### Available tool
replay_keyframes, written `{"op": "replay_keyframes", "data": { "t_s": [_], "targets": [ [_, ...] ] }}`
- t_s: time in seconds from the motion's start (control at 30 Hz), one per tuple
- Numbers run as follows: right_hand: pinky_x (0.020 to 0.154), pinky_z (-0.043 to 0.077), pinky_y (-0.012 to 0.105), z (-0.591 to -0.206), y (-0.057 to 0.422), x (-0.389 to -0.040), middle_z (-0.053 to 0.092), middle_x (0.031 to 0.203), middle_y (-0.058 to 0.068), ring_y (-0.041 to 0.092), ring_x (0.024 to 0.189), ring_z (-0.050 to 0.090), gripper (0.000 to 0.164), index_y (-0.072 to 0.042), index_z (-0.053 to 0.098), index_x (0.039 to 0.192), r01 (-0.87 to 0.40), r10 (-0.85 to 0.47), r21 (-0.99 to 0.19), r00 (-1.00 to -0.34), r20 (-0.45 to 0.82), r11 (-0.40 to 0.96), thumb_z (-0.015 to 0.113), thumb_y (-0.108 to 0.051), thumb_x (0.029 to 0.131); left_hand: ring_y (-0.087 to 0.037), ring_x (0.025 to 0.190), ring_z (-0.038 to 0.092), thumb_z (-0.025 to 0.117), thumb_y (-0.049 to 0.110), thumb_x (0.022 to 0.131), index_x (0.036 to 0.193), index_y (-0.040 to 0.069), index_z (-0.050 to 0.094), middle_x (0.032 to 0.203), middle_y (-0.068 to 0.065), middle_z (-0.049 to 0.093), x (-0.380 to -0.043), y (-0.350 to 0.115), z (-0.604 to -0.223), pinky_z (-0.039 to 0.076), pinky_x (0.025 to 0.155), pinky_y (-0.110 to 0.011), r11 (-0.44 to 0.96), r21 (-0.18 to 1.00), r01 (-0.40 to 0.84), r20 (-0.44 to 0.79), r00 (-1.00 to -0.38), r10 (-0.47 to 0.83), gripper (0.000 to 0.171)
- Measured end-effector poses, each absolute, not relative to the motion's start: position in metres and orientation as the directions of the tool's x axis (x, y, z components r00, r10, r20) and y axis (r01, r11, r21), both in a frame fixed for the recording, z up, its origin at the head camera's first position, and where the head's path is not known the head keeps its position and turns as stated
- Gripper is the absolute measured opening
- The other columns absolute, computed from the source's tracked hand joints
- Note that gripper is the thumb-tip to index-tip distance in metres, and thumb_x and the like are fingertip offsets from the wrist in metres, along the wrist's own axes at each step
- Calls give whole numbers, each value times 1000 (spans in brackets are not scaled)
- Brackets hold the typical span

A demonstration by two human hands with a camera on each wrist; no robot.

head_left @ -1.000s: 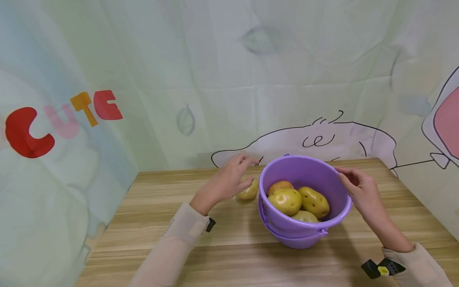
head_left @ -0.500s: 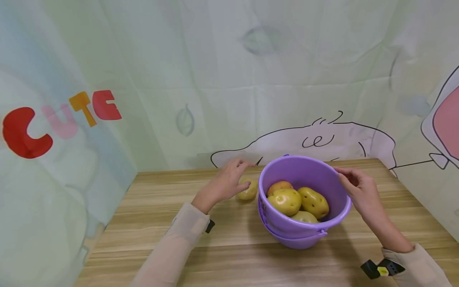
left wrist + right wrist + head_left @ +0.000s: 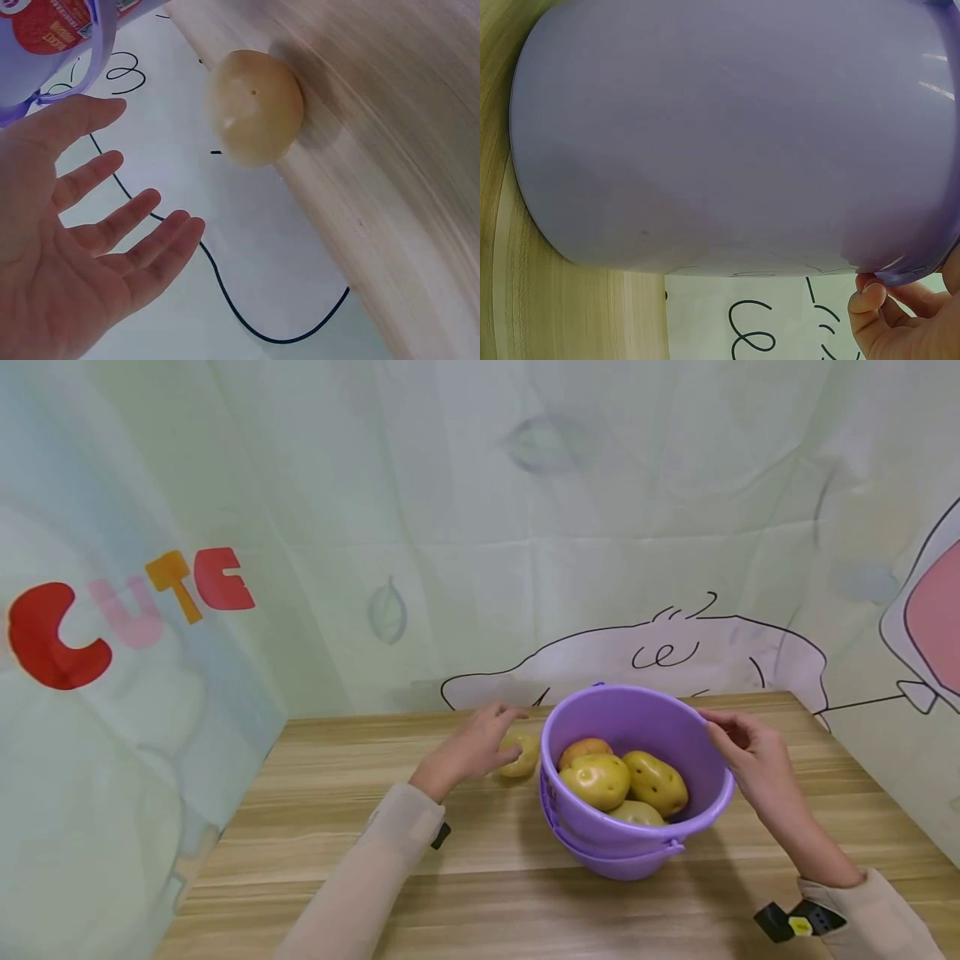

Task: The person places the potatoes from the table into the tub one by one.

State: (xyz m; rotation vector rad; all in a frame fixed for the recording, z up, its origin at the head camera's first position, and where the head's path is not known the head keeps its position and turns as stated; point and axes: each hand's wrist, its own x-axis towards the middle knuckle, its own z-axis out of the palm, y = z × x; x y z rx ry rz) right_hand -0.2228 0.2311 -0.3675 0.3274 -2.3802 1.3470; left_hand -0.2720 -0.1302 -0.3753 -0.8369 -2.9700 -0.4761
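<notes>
A purple bucket (image 3: 637,710) stands on the table holding several yellow potatoes (image 3: 596,781) and a reddish round one (image 3: 587,748), partly hidden. At its right, my right hand (image 3: 757,764) pinches the rim between thumb and fingers; the right wrist view shows the fingertips at the rim beside the bucket's wall (image 3: 727,135). My left hand (image 3: 472,750) hovers left of the bucket, fingers spread and loosely bent. Close to it, a single potato (image 3: 522,758) lies on the table. The left wrist view shows a gap between the hand (image 3: 97,232) and that potato (image 3: 255,109).
The wooden table (image 3: 330,827) ends at a printed cloth backdrop (image 3: 450,527) behind and at both sides. Down the bucket's front hangs its purple handle (image 3: 667,852). Each wrist wears a black strap (image 3: 817,918).
My left hand has lowered slightly, down toward the loose potato. The right hand stays at the rim, and the bucket and its potatoes have not moved.
</notes>
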Motion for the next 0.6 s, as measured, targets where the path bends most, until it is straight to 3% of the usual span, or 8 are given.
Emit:
{"op": "replay_keyframes", "data": {
  "t_s": [0.13,0.43,0.6],
  "targets": [
    [65,48,12,-367,231,-223,67,96,-4,0,79,57,30,9,65,121,-381,-10,-772,-899,438,509,58,-14,102,-34,130,45,65,28,97,146,7,47,142,-17,48,-275,-128,-378,38,109,-47,817,307,488,57,-867,496,56],
    [66,48,12,-367,232,-223,66,94,-9,0,80,58,32,9,65,121,-390,-22,-768,-897,441,509,57,-16,102,-36,135,42,67,28,97,148,10,45,146,-20,43,-282,-123,-387,37,109,-50,839,338,428,-17,-888,460,58],
    [66,48,12,-367,232,-223,68,97,0,0,80,58,31,9,65,121,-376,-14,-769,-902,432,517,57,-15,102,-36,136,41,67,32,96,150,13,43,148,-21,43,-284,-120,-392,37,109,-52,860,347,373,-57,-907,417,61]
  ]
}}
